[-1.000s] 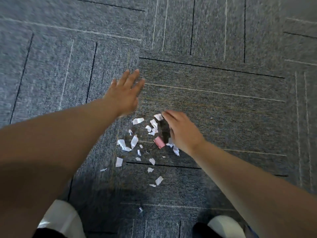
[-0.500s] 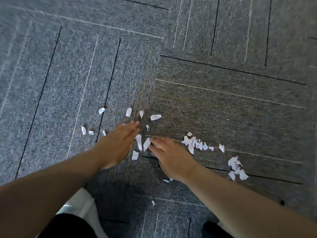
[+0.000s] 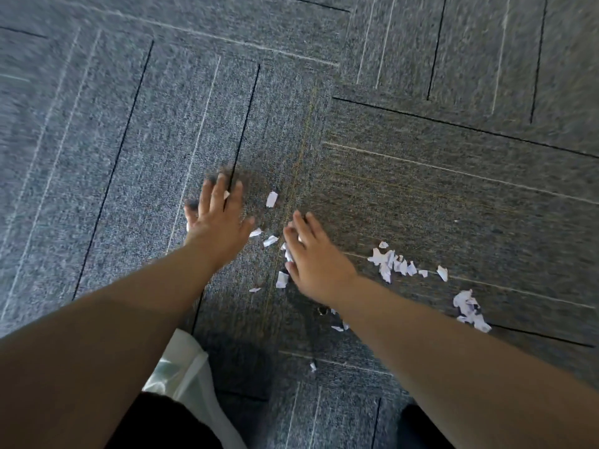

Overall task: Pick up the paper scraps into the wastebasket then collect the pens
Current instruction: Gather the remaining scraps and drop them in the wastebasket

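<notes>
Small white paper scraps lie scattered on grey carpet. My left hand [image 3: 217, 222] lies flat on the floor with its fingers spread, and a few scraps peek out from under it. My right hand [image 3: 311, 254] lies flat too, palm down, with scraps [image 3: 287, 254] at its left edge. Loose scraps [image 3: 271, 199] sit between the two hands. A cluster of scraps [image 3: 390, 262] lies to the right of my right hand, and another pile [image 3: 470, 309] sits further right. No pens or wastebasket are in view.
The floor is grey carpet tiles [image 3: 453, 157] with dark and light lines. A white cloth-like edge [image 3: 188, 377] and dark clothing [image 3: 162, 422] show at the bottom, below my left arm. A small metal ring-like item [image 3: 322, 310] lies by my right wrist.
My left hand has slid further away and to the left over the far scraps. My right hand has moved slightly forward. The view has shifted a little.
</notes>
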`<control>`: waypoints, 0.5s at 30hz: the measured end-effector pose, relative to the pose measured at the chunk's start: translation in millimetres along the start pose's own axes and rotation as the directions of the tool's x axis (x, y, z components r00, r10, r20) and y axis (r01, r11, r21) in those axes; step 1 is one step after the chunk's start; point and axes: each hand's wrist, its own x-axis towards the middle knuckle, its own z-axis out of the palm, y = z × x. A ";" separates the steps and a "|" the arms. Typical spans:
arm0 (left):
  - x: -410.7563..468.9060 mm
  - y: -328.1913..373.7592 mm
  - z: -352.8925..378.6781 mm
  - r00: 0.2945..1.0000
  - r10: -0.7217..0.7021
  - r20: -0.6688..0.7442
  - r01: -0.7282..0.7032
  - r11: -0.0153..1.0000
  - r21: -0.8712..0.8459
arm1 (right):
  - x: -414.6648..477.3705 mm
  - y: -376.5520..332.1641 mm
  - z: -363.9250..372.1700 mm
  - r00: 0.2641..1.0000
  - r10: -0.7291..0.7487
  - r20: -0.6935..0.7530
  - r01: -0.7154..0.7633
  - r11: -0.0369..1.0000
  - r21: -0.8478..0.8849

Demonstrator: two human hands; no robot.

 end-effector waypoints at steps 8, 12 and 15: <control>-52.9 -16.9 30.9 0.970 0.234 0.070 -0.231 0.972 -0.052 | -7.9 -7.8 12.8 0.971 -0.086 -0.224 0.094 0.995 0.025; -57.6 -20.2 27.7 0.975 0.216 -0.043 -0.219 0.974 -0.056 | 30.4 -9.1 -11.1 0.984 -0.057 -0.168 0.055 0.998 -0.018; -48.5 -32.2 22.7 0.988 0.074 -0.134 -0.082 0.995 -0.055 | 54.4 -23.6 -21.5 0.998 -0.021 -0.051 0.019 0.999 -0.046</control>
